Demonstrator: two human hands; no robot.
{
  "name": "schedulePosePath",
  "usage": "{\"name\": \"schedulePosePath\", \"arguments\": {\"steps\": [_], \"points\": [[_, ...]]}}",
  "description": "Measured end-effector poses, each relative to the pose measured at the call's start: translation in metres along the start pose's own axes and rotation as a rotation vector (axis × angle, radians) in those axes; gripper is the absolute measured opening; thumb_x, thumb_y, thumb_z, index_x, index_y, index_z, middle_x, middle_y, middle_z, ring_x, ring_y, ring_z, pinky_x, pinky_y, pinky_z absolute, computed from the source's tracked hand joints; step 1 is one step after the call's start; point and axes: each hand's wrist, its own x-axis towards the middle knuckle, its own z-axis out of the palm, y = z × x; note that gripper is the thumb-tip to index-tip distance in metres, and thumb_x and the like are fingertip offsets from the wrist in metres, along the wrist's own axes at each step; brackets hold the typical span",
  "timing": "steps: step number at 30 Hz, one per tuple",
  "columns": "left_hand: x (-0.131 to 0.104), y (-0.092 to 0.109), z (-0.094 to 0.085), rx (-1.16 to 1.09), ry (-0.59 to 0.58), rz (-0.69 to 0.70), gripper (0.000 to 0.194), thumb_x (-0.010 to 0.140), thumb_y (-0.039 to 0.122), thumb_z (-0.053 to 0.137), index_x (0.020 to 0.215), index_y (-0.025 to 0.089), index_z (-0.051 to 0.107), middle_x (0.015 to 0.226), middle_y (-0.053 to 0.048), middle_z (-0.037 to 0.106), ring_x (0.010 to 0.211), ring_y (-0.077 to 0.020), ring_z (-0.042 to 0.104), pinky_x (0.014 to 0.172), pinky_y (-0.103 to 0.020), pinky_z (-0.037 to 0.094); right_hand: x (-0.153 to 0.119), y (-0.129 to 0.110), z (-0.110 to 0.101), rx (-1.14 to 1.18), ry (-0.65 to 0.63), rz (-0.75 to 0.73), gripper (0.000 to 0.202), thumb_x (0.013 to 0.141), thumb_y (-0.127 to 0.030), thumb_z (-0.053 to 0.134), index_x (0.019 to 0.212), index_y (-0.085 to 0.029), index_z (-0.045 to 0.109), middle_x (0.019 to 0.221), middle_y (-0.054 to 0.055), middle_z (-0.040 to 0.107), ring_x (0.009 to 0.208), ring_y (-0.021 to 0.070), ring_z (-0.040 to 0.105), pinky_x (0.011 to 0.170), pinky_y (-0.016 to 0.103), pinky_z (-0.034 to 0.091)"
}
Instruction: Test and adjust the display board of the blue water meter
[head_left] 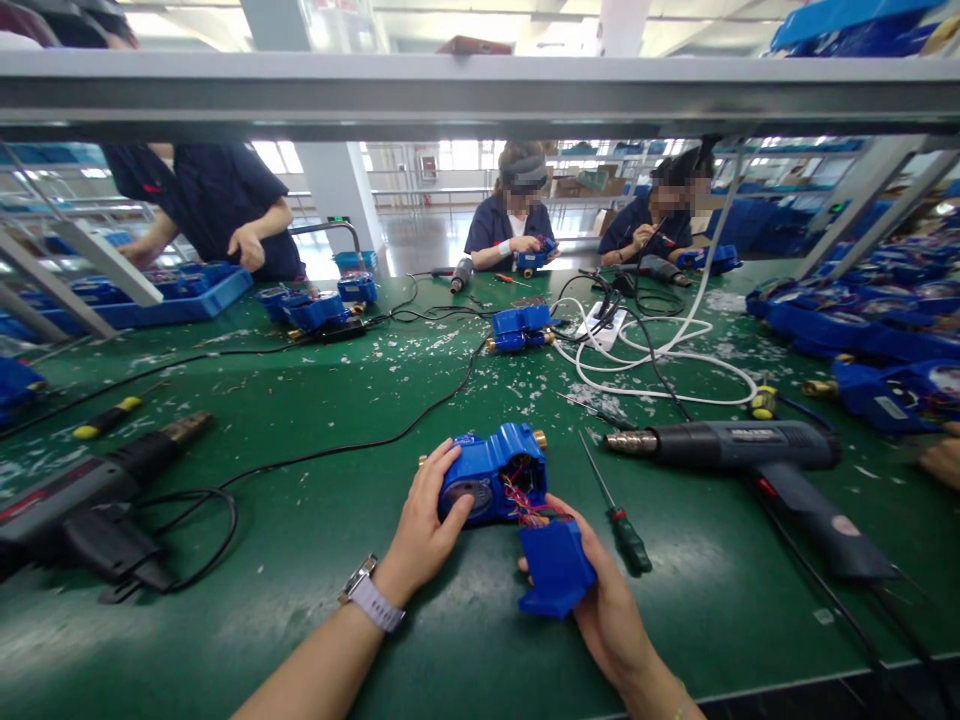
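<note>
A blue meter body with brass pipe ends [495,465] lies on the green bench in front of me. My left hand [431,510] grips its left side, fingers over the top and thumb by the dark round window. The body's right end is open, and thin coloured wires [525,505] run out of it. These wires lead to a blue plastic cover [556,565], which my right hand [600,590] holds just in front of the opening. Part of the right fingers is hidden behind the cover.
A screwdriver [626,530] and a heat gun [735,445] lie to the right. Another heat gun [112,500] is at left. Cables [660,360] and a further blue meter [521,328] sit ahead. Co-workers [517,215] work across the bench; a metal shelf [480,95] spans above.
</note>
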Motion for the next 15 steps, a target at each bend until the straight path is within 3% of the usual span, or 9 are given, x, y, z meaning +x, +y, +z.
{"name": "schedulePosePath", "arguments": {"steps": [7, 15], "points": [[-0.0002, -0.0007, -0.0002, 0.019, -0.005, 0.007, 0.051, 0.094, 0.035, 0.048, 0.142, 0.024, 0.034, 0.150, -0.014, 0.036, 0.140, -0.0296, 0.033, 0.116, -0.056, 0.025, 0.0024, -0.0102, -0.0018, 0.237, 0.028, 0.197, 0.056, 0.088, -0.063, 0.059, 0.119, -0.016, 0.061, 0.106, 0.011, 0.070, 0.079, 0.0260, 0.070, 0.072, 0.036, 0.055], [-0.0001, -0.0010, 0.0014, 0.025, 0.001, 0.012, 0.052, 0.093, 0.035, 0.050, 0.142, 0.024, 0.033, 0.150, -0.014, 0.036, 0.140, -0.0305, 0.033, 0.115, -0.058, 0.025, 0.0024, -0.0109, -0.0024, 0.272, 0.000, 0.217, 0.058, 0.085, -0.068, 0.062, 0.109, -0.015, 0.066, 0.100, 0.011, 0.072, 0.077, 0.0252, 0.069, 0.070, 0.034, 0.055]]}}
